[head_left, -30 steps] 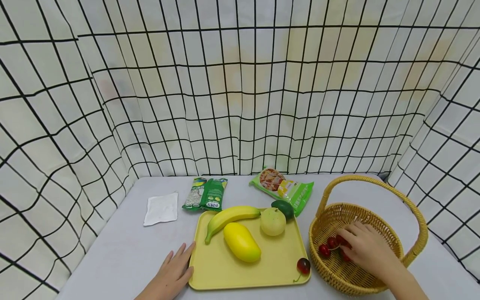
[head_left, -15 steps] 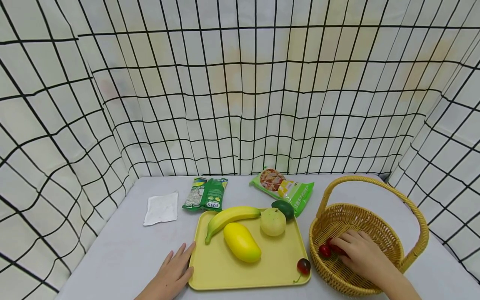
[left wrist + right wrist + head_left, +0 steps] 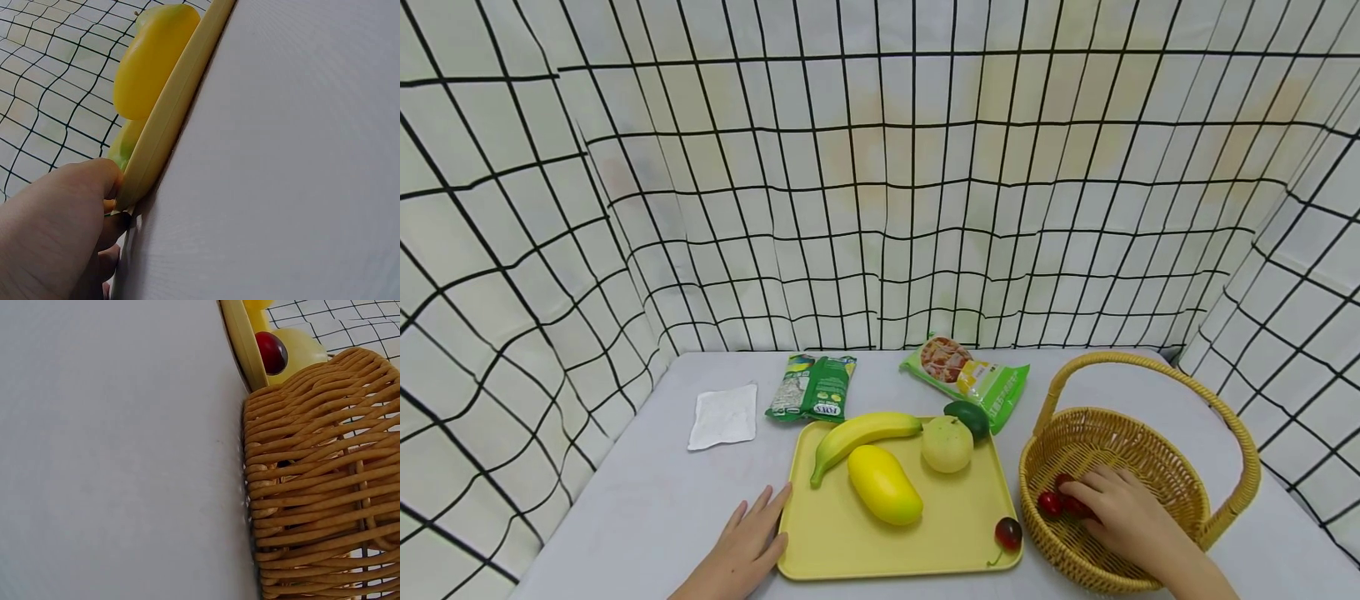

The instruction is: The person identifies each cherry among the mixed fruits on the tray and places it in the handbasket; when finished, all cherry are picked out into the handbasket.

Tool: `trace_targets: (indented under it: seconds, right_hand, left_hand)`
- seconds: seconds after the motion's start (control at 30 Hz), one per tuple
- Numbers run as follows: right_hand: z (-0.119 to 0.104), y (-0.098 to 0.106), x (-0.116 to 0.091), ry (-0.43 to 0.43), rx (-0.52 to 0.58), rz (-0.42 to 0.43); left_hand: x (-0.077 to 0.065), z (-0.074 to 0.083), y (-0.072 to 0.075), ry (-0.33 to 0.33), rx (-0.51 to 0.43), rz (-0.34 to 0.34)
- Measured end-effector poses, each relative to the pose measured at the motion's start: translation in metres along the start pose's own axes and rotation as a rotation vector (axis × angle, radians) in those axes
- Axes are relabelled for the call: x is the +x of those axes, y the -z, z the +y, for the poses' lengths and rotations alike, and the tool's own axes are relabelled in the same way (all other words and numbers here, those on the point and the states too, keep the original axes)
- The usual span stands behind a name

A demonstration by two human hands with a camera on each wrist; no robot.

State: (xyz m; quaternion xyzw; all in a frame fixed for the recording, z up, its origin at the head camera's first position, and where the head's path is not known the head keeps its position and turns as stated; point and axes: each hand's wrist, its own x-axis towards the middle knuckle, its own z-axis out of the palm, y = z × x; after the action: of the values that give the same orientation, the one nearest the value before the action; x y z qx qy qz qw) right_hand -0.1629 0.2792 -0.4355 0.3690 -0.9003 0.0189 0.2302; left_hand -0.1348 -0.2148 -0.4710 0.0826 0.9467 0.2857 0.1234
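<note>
My left hand (image 3: 745, 537) rests at the left edge of the yellow tray (image 3: 827, 554), fingers stretched out; in the left wrist view the thumb (image 3: 103, 175) touches the tray's rim. My right hand (image 3: 1123, 512) reaches inside the wicker basket (image 3: 1067, 562) with curled fingers round a red cherry (image 3: 1077, 507), partly covered by them. Other cherries (image 3: 1049, 502) lie just left of the fingertips. On the tray are a banana (image 3: 857, 435), a yellow mango (image 3: 885, 486), a pale round fruit (image 3: 946, 444) and a dark red cherry (image 3: 1008, 533). The basket's wall hides the right hand in the right wrist view.
Behind the tray's far right corner sits a dark green fruit (image 3: 967, 418), by a green food packet (image 3: 973, 379). Another green packet (image 3: 812, 387) and a white square packet (image 3: 724, 417) lie further left. The basket's tall handle (image 3: 1232, 425) arches over its right side.
My right hand has shifted slightly left within the basket, closing in on the cherries and nudging them. My left hand and the tray have stayed in place.
</note>
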Motion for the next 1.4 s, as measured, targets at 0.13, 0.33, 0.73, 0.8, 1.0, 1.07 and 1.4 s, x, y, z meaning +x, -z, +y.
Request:
trace_targets:
  seconds: [0.13, 0.33, 0.73, 0.8, 1.0, 1.07, 1.4]
  right_hand:
    - [0.000, 0.001, -0.002, -0.013, 0.004, -0.007]
    - [-0.001, 0.004, -0.004, -0.006, 0.023, 0.002]
    - [-0.003, 0.002, -0.005, 0.021, 0.040, 0.030]
    - [-0.004, 0.002, -0.005, 0.014, 0.040, 0.033]
    - [-0.005, 0.004, -0.004, 0.001, 0.036, 0.029]
    - [-0.005, 0.005, -0.003, 0.009, 0.036, 0.043]
    - [-0.011, 0.008, 0.003, 0.041, 0.053, 0.141]
  left_hand:
    - [0.000, 0.000, 0.000, 0.010, 0.003, -0.005]
    - [0.000, 0.000, 0.000, 0.011, 0.014, 0.001]
    - [0.001, 0.000, 0.000, 0.019, 0.017, -0.002]
    - [0.000, 0.000, 0.000, 0.011, 0.016, -0.001]
    - [-0.001, 0.001, 0.000, -0.010, 0.012, 0.010]
    - [0.000, 0.000, -0.001, -0.011, 0.010, 0.009]
    - [0.003, -0.002, -0.001, 0.004, -0.006, -0.011]
